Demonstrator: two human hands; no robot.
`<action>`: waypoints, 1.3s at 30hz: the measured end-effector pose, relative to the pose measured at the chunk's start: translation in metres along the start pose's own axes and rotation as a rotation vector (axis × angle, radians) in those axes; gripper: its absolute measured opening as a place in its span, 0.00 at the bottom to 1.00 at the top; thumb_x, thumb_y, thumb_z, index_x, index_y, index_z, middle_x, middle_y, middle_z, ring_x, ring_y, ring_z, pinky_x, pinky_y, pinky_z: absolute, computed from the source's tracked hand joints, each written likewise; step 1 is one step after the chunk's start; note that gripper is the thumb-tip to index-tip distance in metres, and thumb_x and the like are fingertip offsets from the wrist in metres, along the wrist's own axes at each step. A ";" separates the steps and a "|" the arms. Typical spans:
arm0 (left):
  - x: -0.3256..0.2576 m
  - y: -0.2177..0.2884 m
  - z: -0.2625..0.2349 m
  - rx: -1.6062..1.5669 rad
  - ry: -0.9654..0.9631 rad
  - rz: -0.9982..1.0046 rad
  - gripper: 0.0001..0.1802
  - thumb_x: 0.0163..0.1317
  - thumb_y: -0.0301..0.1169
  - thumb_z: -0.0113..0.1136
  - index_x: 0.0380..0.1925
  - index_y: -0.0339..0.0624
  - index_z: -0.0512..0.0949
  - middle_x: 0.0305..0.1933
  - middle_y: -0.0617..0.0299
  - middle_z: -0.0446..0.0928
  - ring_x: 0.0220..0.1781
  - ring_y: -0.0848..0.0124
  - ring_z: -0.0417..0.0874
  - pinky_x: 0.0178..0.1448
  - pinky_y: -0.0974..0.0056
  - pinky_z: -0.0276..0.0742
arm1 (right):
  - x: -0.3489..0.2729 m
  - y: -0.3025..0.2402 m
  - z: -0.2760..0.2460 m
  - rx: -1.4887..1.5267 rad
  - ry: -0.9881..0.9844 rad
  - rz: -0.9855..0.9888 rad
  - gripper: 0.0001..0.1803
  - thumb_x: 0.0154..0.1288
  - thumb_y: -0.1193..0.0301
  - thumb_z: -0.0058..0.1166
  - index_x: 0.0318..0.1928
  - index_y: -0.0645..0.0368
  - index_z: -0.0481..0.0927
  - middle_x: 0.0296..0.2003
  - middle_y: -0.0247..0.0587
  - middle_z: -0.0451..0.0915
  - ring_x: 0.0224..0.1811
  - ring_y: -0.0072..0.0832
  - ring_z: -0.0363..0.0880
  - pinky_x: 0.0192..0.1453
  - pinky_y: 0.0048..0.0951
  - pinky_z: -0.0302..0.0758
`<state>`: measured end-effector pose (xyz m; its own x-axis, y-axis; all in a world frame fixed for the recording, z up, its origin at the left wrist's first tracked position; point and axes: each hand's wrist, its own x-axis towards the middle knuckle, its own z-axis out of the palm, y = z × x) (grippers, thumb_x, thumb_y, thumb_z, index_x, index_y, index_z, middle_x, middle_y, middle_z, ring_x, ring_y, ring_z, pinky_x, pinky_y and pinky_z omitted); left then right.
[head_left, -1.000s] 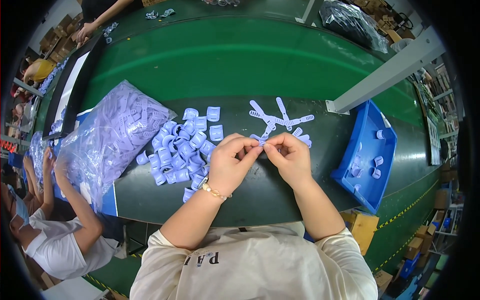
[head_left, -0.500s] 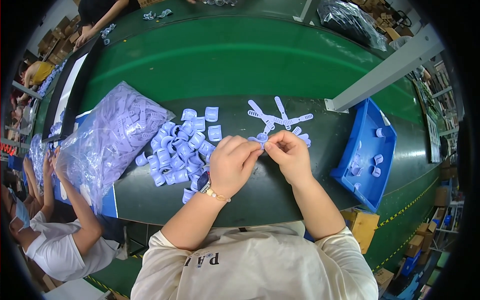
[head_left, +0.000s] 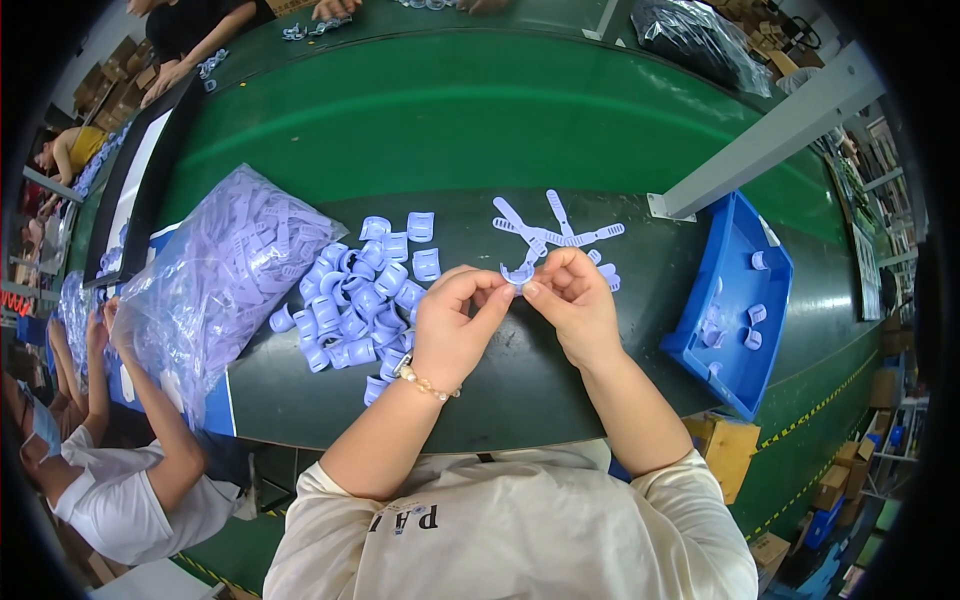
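Between my hands, above the dark tabletop, is a small curved lavender plastic piece (head_left: pixel 517 273). My left hand (head_left: pixel 455 325) pinches its left side and my right hand (head_left: pixel 577 308) its right side, with fingertips almost meeting. Just beyond lie several flat slotted lavender straps (head_left: pixel 580 239), crossed over one another, with a few more half hidden behind my right hand. Left of my left hand spreads a heap of curved lavender pieces (head_left: pixel 352 310), some resting apart at its far right edge. My fingers cover part of the held piece.
A clear bag of lavender straps (head_left: pixel 255 235) lies at the left. At the right a blue bin (head_left: pixel 683 343) holds several curved pieces, beside a grey metal post (head_left: pixel 770 135). A green belt (head_left: pixel 430 110) runs beyond the table. A co-worker's arm (head_left: pixel 155 385) reaches in at the left.
The held piece has turned so that its open curve shows more plainly. My left wrist has rolled slightly. Across the belt, another person's hand has come into view at the top.
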<state>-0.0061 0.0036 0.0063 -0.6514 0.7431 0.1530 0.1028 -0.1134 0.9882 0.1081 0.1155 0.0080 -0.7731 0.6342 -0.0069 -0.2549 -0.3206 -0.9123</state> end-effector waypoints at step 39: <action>0.001 0.006 -0.005 -0.215 -0.091 -0.278 0.07 0.66 0.26 0.59 0.40 0.36 0.81 0.27 0.72 0.76 0.27 0.86 0.70 0.31 0.79 0.64 | 0.004 -0.007 -0.007 -0.844 -0.015 -0.430 0.08 0.53 0.74 0.67 0.33 0.59 0.81 0.31 0.33 0.76 0.32 0.23 0.75 0.32 0.23 0.70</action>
<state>-0.0101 0.0004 0.0129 -0.5617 0.8195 -0.1135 -0.2356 -0.0270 0.9715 0.1114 0.1252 0.0119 -0.7194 0.5687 0.3989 -0.0199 0.5572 -0.8302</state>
